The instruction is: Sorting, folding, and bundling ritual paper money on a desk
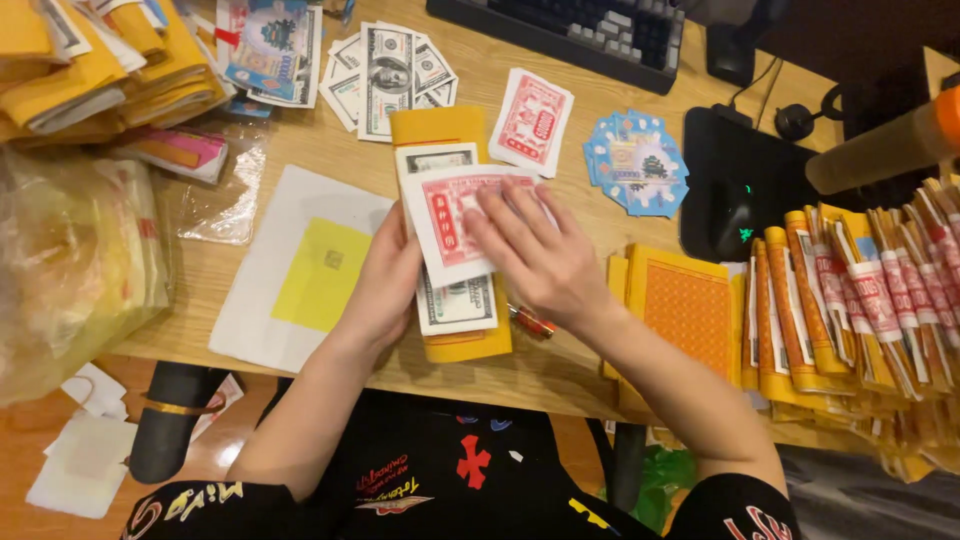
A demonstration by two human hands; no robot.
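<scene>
Fingers [505, 228] flat atop red-printed note [450, 222]

Both hands, left hand [385, 285] and right hand [535, 250], press red-printed notes [450, 215] (atop a yellow stack [440, 128]).

The right hand [535, 255] hides part of the red-printed note [447, 225].

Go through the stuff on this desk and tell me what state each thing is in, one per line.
Red-and-white note: flat on the pile, pressed by right hand.
Yellow paper pile: stacked, steadied by left hand.
Banknote-style sheets: fanned out.
Blue notes: fanned.
Bundles: banded, in rows.
Mouse: lit green.
Plastic bag: full.
</scene>
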